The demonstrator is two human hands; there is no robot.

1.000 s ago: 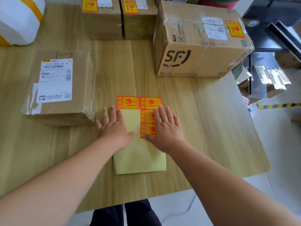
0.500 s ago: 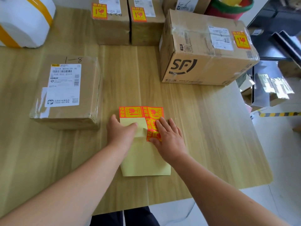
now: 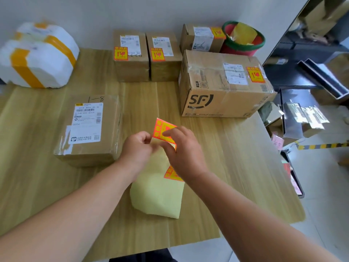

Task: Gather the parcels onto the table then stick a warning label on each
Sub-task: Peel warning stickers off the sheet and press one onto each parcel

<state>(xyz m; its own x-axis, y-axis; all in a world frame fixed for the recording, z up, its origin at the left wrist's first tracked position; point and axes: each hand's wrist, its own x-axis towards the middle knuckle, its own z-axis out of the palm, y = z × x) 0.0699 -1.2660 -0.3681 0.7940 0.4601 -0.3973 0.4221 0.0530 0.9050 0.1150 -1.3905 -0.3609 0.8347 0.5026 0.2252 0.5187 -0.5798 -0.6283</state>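
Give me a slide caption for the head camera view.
Left hand and right hand peel a warning label off the yellow backing sheet, beside a parcel lacking one.

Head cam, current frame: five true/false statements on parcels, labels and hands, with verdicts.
1. The SF box carries an orange warning label on top. True.
2. The parcel marked 1-8 carries a warning label. False: its top shows only a white shipping label.
3. The right hand pinches the orange labels at the top of the label sheet. True.
4. The left hand is open and idle. False: its fingers curl and pinch the sheet's edge.
5. The red basket stands behind the SF box. True.
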